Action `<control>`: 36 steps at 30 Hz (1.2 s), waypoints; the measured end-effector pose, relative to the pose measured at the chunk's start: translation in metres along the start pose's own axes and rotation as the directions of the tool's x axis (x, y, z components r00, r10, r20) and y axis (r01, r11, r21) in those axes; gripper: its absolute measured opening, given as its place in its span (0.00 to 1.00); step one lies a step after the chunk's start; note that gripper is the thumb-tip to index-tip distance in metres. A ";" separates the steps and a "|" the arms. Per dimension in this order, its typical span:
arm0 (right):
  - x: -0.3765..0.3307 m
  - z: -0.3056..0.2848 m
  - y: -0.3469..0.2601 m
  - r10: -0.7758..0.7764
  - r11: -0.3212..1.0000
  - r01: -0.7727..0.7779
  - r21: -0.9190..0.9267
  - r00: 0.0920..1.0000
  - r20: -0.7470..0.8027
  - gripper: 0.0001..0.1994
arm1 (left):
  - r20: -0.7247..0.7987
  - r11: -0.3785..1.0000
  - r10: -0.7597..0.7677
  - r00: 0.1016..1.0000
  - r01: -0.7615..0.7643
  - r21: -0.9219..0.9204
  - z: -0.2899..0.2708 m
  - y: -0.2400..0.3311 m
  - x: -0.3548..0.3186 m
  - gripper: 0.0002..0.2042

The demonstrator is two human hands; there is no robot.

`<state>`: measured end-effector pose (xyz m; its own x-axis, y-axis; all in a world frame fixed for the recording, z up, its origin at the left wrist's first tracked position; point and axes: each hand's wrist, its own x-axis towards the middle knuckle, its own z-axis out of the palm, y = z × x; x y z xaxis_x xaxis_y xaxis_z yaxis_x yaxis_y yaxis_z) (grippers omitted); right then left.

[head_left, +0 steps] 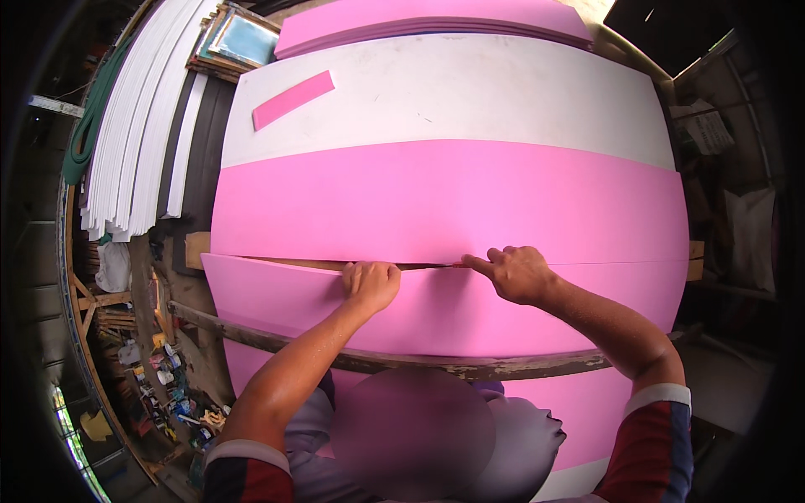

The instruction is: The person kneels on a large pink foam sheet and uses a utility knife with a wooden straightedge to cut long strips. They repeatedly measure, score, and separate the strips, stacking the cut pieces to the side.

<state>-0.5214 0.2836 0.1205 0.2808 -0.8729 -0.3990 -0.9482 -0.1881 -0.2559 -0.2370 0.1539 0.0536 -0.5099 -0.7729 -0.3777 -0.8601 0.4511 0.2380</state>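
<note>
Pink sheet [444,201] lengthwise left-right, cut line under right hand [516,274].

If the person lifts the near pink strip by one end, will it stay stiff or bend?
The near pink strip would probably bend: it looks thin and long, and already sags over the table edge. It seems light, since the left hand holds it flat with little effort. The right hand is slitting it, so it likely tears easily.

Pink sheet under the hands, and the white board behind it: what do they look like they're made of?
Pink sheet: probably thin foam or plastic sheet, matte, uniform colour; it parts along a clean slit. White board: looks like a rigid painted or laminated panel, smooth, lightly scuffed.
</note>
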 end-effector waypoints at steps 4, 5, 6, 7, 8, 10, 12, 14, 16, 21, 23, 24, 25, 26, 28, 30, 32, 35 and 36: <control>-0.006 0.002 0.006 0.033 0.999 -0.034 0.015 0.998 0.057 0.27 | -0.003 0.999 -0.029 1.000 0.029 0.042 -0.001 0.002 0.000 0.20; -0.007 0.003 0.006 0.036 0.999 -0.037 0.017 0.998 0.053 0.27 | -0.004 0.999 -0.028 1.000 0.028 0.042 -0.002 0.003 0.000 0.20; -0.008 0.002 0.008 0.047 0.999 -0.048 0.011 0.996 0.074 0.27 | -0.005 0.999 -0.026 1.000 0.027 0.042 -0.002 0.004 0.000 0.20; -0.009 0.000 0.011 0.057 0.998 -0.058 0.006 0.994 0.096 0.26 | -0.006 0.999 -0.025 1.000 0.025 0.042 -0.003 0.005 0.000 0.19; -0.010 -0.001 0.012 0.067 0.998 -0.068 0.001 0.991 0.117 0.26 | -0.012 0.999 -0.026 1.000 0.027 0.046 -0.003 0.005 -0.001 0.19; -0.018 0.006 0.022 0.069 0.997 -0.067 -0.031 0.994 0.087 0.25 | -0.023 0.998 -0.027 0.999 0.029 0.052 -0.003 0.007 0.000 0.19; -0.034 0.013 0.039 0.087 0.994 -0.081 -0.077 0.993 0.082 0.23 | -0.045 0.999 -0.035 0.998 0.037 0.037 0.001 0.004 0.000 0.19; -0.064 0.019 0.069 0.130 0.984 -0.117 -0.135 0.987 0.099 0.21 | -0.048 0.999 -0.048 0.998 0.048 0.008 0.002 0.005 -0.001 0.19; -0.116 0.038 0.113 0.074 0.956 -0.110 -0.273 0.988 -0.137 0.15 | -0.035 0.998 -0.054 0.998 0.053 -0.033 -0.004 0.009 0.001 0.19; -0.182 0.006 0.157 0.198 0.932 -0.193 -0.307 0.980 -0.015 0.10 | 0.180 0.989 -0.144 0.973 0.137 0.053 -0.003 0.022 0.018 0.20; -0.193 -0.007 0.153 0.259 0.953 -0.266 -0.144 0.964 -0.063 0.11 | 0.274 0.989 -0.150 0.950 0.141 0.051 -0.009 0.062 0.023 0.23; -0.191 -0.014 0.148 0.288 0.954 -0.294 -0.058 0.953 -0.096 0.11 | 0.319 0.992 -0.124 0.940 0.113 0.053 -0.004 0.086 0.026 0.23; -0.190 -0.016 0.144 0.284 0.958 -0.287 -0.003 0.949 -0.136 0.12 | 0.367 0.996 -0.091 0.926 0.078 0.049 0.004 0.113 0.028 0.23; -0.191 -0.020 0.139 0.277 0.960 -0.280 -0.004 0.951 -0.134 0.12 | 0.388 0.999 -0.050 0.920 0.054 0.000 0.011 0.146 0.028 0.23; -0.181 -0.032 0.127 0.263 0.963 -0.269 -0.017 0.953 -0.149 0.11 | 0.423 0.994 0.013 0.906 0.034 -0.104 0.026 0.198 0.038 0.23; -0.181 -0.053 0.115 0.246 0.964 -0.258 -0.057 0.955 -0.167 0.09 | 0.488 0.988 0.022 0.872 0.057 -0.147 0.038 0.236 0.050 0.23; -0.195 -0.073 0.107 0.241 0.957 -0.267 -0.115 0.950 -0.200 0.08 | 0.522 0.980 0.027 0.853 0.081 -0.183 0.053 0.264 0.053 0.23; -0.231 -0.107 0.093 0.288 0.928 -0.311 -0.205 0.948 -0.135 0.07 | 0.395 0.979 0.004 0.919 0.076 -0.187 0.070 0.272 0.039 0.22; -0.242 -0.114 0.091 0.314 0.915 -0.334 -0.227 0.942 -0.118 0.07 | 0.361 0.982 -0.006 0.933 0.073 -0.173 0.068 0.277 0.037 0.23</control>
<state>-0.6927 0.4263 0.2941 -0.0511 -0.9344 -0.3526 -0.9949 0.0170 0.0993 -0.4946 0.2803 0.0448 -0.4754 -0.5626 -0.6764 -0.8798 0.3096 0.3608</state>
